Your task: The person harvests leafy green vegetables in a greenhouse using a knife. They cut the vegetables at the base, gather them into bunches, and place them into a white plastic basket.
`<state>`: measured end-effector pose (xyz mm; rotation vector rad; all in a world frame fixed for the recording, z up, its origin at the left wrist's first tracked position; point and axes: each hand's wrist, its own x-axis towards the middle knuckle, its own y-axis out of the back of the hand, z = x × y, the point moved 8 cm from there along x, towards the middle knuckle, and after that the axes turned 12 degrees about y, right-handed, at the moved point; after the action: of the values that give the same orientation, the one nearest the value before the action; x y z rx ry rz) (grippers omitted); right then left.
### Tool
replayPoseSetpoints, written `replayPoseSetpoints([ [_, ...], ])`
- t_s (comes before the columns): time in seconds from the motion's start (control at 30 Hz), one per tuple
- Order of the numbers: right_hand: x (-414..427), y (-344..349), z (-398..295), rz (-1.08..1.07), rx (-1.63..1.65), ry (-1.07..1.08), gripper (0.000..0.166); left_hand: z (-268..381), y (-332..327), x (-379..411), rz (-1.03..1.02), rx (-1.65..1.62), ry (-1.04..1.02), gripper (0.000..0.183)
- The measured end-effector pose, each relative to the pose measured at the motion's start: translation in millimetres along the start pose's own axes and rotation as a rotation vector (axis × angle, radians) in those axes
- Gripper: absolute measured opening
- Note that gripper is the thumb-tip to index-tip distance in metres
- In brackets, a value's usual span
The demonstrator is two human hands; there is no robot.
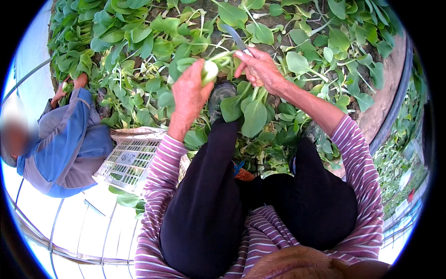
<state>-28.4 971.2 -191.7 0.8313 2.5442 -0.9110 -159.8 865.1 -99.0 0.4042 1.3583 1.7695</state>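
Observation:
My left hand (189,92) grips a bok choy head (210,72), its pale base turned up towards the right. In my right hand (263,71) is a knife (235,37), its curved blade pointing up and left, away from me. The thumb of that hand touches a green stalk (223,55) at the bok choy's base. Below the right palm hang several loose leaves (255,113); whether the fingers hold them is hard to tell. Both hands are above the leafy ground, in front of my knees.
A white plastic crate (130,158) stands at my left. Beyond it a co-worker (69,139) crouches with both hands among plants. Cut leaves (139,69) litter the soil, and dense standing plants (76,42) fill the upper left. A dark hose (397,97) curves along the right.

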Motion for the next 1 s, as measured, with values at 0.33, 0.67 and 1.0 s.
replayPoseSetpoints([
  [0.33, 1, 16, -20, 0.262, 0.026, 0.127, 0.018, 40, 11, -21, -0.204, -0.427, 0.067, 0.063],
  [0.67, 26, -4, -63, -0.188, -0.414, -0.065, 0.027, -22, 65, 79, 0.038, -0.285, 0.165, 0.027],
  [1.0, 146, -75, -80, -0.394, -1.215, 0.664, 0.036, -157, 69, 84, 0.019, 0.14, 0.522, 0.064],
])
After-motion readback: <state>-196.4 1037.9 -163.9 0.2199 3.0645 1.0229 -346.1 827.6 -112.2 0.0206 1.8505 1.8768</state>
